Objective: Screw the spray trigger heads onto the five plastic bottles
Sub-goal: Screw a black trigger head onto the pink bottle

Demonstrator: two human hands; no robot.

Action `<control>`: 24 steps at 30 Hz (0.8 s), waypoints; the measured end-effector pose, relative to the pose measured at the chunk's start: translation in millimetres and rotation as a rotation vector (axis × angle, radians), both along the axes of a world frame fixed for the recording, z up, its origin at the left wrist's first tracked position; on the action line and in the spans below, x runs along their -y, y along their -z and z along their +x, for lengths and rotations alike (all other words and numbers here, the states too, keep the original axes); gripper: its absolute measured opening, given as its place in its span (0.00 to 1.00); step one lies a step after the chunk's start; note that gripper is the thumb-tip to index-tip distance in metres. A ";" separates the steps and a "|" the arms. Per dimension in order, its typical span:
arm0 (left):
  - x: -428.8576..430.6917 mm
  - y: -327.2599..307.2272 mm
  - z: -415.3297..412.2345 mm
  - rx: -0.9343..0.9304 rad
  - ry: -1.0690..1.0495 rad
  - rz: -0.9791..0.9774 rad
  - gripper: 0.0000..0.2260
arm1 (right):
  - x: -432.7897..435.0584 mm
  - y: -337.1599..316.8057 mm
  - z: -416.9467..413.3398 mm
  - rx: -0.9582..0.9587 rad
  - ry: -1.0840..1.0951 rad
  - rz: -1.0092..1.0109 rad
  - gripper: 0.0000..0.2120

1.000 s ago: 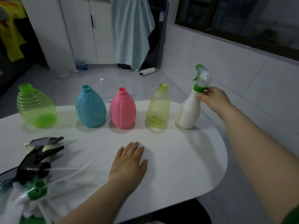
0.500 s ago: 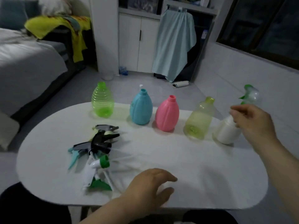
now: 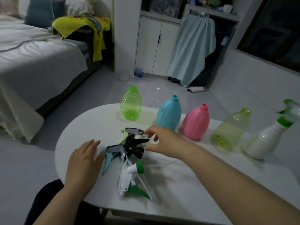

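Five bottles stand in a row at the back of the white table (image 3: 90,120): green (image 3: 131,103), blue (image 3: 169,112), pink (image 3: 195,122), yellow (image 3: 230,129) and white (image 3: 263,142). Only the white one carries a trigger head (image 3: 290,112), white with a green collar. Loose heads lie in a pile: a black one (image 3: 133,146), a grey and pale one (image 3: 134,131), a teal one (image 3: 108,158) and a white and green one (image 3: 129,174). My right hand (image 3: 164,141) hovers at the black head, fingers spread, gripping nothing. My left hand (image 3: 84,158) lies flat beside the pile.
A bed (image 3: 32,59) with a yellow cloth (image 3: 81,25) fills the left. A white cabinet (image 3: 155,46) and a hanging pale blue cloth (image 3: 193,51) stand behind. A small clear bottle (image 3: 156,98) and a roll (image 3: 195,89) lie on the floor.
My right hand has let go of the white bottle's head and moved left to the pile. My left hand has slid left next to the pile. The view has turned left.
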State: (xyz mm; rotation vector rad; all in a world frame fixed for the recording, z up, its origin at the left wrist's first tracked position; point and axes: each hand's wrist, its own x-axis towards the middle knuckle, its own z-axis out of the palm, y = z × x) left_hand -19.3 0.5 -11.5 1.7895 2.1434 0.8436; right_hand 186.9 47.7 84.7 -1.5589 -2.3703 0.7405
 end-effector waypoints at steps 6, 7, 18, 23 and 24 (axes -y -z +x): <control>-6.1 13.7 3.4 -0.087 0.050 -0.064 0.18 | -13.8 23.4 -40.2 0.218 0.002 -0.079 0.30; -5.3 13.7 2.5 -0.082 0.053 -0.060 0.17 | -15.1 25.3 -43.6 0.256 -0.012 -0.059 0.30; -4.1 11.2 0.9 -0.057 0.062 -0.059 0.16 | -20.8 24.5 -36.2 0.275 -0.039 0.070 0.18; -1.1 4.8 0.5 0.015 0.049 -0.037 0.15 | -16.6 2.5 -15.3 -0.133 0.081 0.096 0.11; -0.6 2.7 0.8 0.031 0.050 -0.033 0.14 | -15.3 -1.7 -10.3 -0.214 0.112 0.109 0.11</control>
